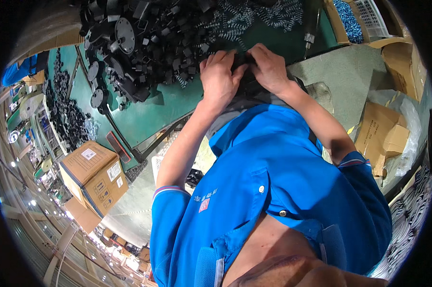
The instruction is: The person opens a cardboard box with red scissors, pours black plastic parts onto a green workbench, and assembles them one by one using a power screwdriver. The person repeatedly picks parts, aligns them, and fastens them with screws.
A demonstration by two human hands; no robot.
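My left hand (pixel 219 75) and my right hand (pixel 270 71) meet at the near edge of the green worktable (pixel 170 103). Their fingers curl in toward each other, closed around a small black plastic part (pixel 242 59). Most of that part is hidden by the fingers, so its exact shape does not show. Just beyond and to the left spreads a heap of black plastic parts (pixel 163 57), with several round discs (pixel 125 36) among them. Loose metal coil springs (pixel 232 21) lie beyond my hands, and one more spring (pixel 181 80) rests near my left hand.
A power screwdriver (pixel 309 39) is at the table's right. Past it stands a carton with blue screws (pixel 348 21) beside a white plastic basket (pixel 371 18). A closed cardboard box (pixel 94 177) is at the left; an opened carton (pixel 379 131) lies at the right.
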